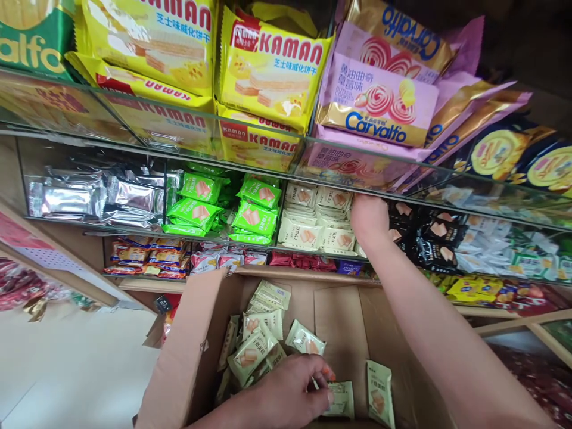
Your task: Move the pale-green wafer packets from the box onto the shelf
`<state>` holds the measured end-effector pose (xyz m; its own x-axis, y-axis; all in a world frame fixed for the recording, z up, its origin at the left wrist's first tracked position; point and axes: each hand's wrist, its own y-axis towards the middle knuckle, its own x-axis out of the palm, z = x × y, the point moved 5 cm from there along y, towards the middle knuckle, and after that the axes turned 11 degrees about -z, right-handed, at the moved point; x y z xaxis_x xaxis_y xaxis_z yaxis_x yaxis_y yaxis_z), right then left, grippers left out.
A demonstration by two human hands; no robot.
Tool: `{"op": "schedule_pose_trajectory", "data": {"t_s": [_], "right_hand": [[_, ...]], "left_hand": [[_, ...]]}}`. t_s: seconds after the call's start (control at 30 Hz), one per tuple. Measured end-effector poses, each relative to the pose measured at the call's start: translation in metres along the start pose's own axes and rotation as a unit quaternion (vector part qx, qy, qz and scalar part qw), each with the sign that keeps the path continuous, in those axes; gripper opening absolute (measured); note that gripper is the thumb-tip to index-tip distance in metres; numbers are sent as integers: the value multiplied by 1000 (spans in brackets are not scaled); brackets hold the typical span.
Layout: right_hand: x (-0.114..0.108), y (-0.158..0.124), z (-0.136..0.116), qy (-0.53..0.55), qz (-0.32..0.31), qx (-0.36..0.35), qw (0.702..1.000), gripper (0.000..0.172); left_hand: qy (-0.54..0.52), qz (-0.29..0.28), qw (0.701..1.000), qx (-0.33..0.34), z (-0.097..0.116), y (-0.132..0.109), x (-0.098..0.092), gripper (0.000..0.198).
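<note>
My left hand [292, 384] is inside a cardboard box [179, 351], its fingers bent with a gap between thumb and forefinger. Its fingertips are right at a pale green snack packet [342, 400] on the box floor; no firm grip on it shows. More such packets [252, 354] lie heaped at the box's left side, and a single packet [379, 393] rests to the right. My right hand [370, 215] reaches into the middle shelf, at the right side of the stacked cream-coloured packets [304, 232]. Its fingers are hidden behind the hand and the shelf edge.
Above runs a glass-fronted shelf with yellow wafer packs [272, 71] and pink cookie packs [375, 95]. Green packets [196, 208] and silver packets [69, 199] fill compartments to the left, black packets [438, 229] to the right. The glass shelf lip [250, 167] hangs just above my right hand.
</note>
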<state>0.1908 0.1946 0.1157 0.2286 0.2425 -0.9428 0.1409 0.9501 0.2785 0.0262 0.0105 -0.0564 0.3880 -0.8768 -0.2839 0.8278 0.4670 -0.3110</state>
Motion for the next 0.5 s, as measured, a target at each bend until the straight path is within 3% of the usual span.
{"op": "schedule_pose_trajectory", "data": {"t_s": [0.27,0.5], "right_hand": [[7,26,-2,-28,1,-6,1000,35],[6,44,-1,33,1,-15,999,40]], "left_hand": [[14,-9,1000,-10,-4,-1,0,25],[12,-26,999,-26,-8,0,1,28]]}}
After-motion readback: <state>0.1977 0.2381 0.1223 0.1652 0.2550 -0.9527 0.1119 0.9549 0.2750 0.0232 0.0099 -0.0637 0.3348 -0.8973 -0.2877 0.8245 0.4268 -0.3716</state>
